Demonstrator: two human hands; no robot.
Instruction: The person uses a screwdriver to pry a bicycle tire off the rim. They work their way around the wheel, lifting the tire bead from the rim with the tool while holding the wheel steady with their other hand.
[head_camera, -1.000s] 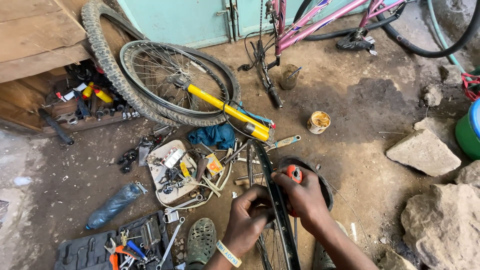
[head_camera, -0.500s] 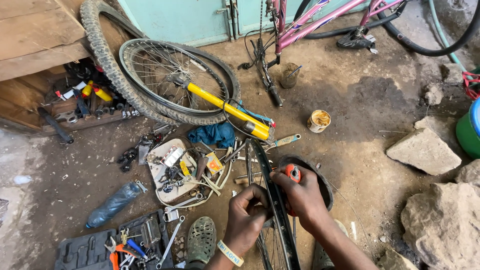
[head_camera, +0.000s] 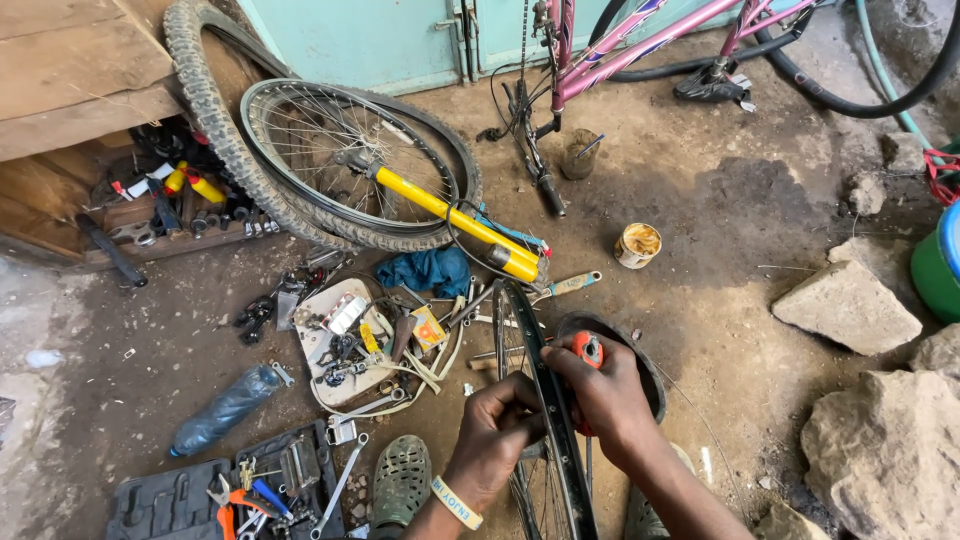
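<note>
Wheel rim (head_camera: 540, 380) — both hands' grip, seemingly

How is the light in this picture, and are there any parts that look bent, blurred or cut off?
Head view: soft, even daylight with no glare; a darker patch lies on the ground under the pink bicycle. The wide lens bows the wooden bench and the tyre near the edges. The left hand, right hand and black rim look sharp; the rim is cut off at the bottom.
</note>
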